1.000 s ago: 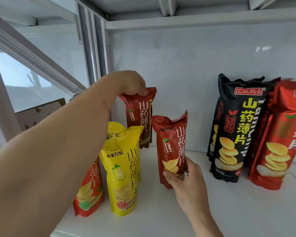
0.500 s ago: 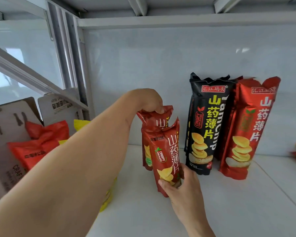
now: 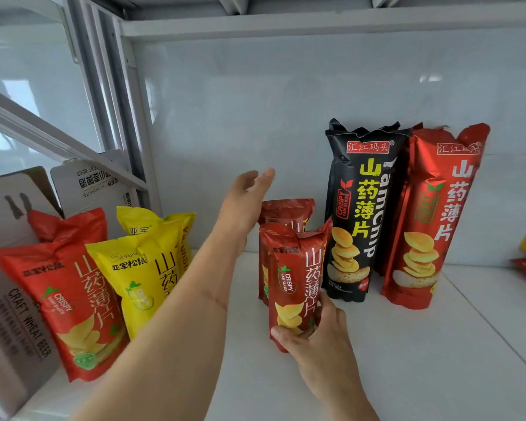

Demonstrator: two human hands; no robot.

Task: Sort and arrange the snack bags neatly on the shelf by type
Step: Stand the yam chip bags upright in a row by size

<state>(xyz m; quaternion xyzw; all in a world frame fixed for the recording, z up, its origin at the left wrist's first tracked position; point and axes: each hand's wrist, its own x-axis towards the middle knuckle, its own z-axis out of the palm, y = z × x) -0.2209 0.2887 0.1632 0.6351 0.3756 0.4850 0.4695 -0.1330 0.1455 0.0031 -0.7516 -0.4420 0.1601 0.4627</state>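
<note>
Here, right hand [image 3: 313,341] fingers around front dark-red bag [image 3: 295,278]; left hand [image 3: 245,196] fingers released.

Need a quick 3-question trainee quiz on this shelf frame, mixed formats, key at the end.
1. True or false: the left hand grips the rear dark red bag.
2. Which bag do the right hand fingers hold?
A. tall black bag
B. front dark red bag
C. yellow bag
3. Fill in: directly right of the tall black bag stands a tall ___ bag.

Key: 1 false, the hand is open above that bag; 2 B; 3 red.
</note>
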